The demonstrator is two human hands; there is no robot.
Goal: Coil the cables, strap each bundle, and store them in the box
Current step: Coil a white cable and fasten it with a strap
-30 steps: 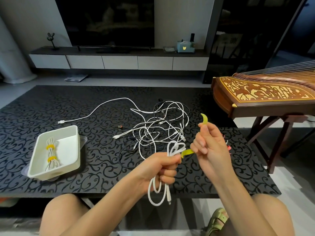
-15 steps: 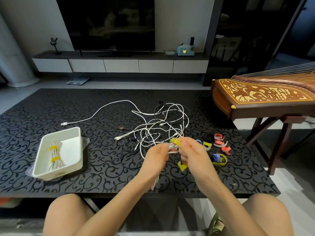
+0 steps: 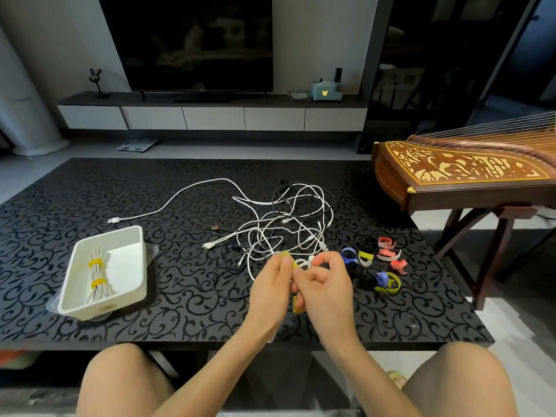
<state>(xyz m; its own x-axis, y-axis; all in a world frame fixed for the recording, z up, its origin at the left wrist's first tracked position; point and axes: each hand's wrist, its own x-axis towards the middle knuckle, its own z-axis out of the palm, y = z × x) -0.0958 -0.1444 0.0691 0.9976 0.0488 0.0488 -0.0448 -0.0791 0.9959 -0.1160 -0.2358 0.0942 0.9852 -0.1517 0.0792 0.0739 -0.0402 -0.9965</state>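
Head view, left hand (image 3: 272, 285) gripping coiled white cable (image 3: 304, 262), right hand (image 3: 327, 285) pinching yellow strap (image 3: 298, 307).

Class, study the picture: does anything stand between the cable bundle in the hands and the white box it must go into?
Nothing visible blocks it. Between the bundle and the box lies only a flat black cable loop on the table; the box is open, one strapped bundle inside on its left.

bare table (image 3: 180, 281) between box (image 3: 103, 305) and cable tangle (image 3: 285, 220); straps (image 3: 388, 251) crowd right side.
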